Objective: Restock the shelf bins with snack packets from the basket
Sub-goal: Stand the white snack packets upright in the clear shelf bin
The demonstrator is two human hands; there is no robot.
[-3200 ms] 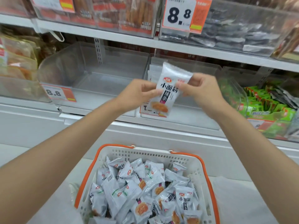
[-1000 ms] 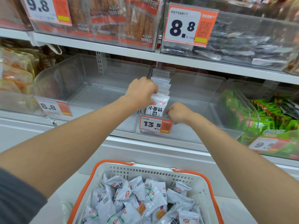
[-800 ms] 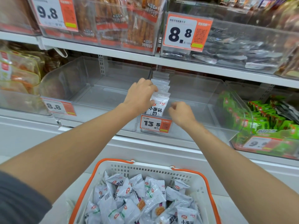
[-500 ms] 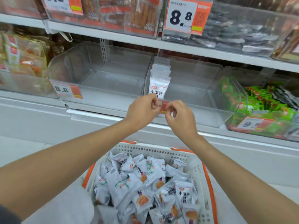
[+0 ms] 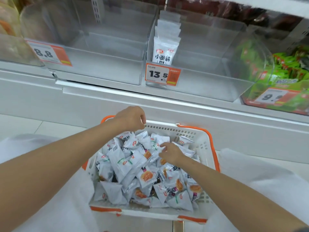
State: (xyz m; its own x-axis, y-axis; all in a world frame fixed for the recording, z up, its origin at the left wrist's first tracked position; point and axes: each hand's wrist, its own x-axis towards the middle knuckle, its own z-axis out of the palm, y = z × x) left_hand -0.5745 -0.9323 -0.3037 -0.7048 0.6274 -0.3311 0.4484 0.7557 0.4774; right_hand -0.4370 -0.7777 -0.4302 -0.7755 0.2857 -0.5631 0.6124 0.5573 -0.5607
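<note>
A white basket with orange trim (image 5: 199,139) sits below me, full of several white snack packets (image 5: 127,163). My right hand (image 5: 170,154) reaches down into the pile with its fingers spread, touching the packets and gripping none. My left hand (image 5: 131,118) hovers over the basket's far left rim with fingers loosely curled, holding nothing. On the shelf above, a row of the same white packets (image 5: 164,51) stands upright at the left side of a clear bin (image 5: 209,77) marked 13.5.
A clear bin (image 5: 103,52) with an 8.8 tag stands left of the stocked one. A bin of green packets (image 5: 284,72) is at the right. The white shelf ledge (image 5: 150,97) juts out between bins and basket.
Both hands left the packet row in the 13.5 bin and dropped to the basket. My view tilted downward; the right hand now reaches into the pile.
</note>
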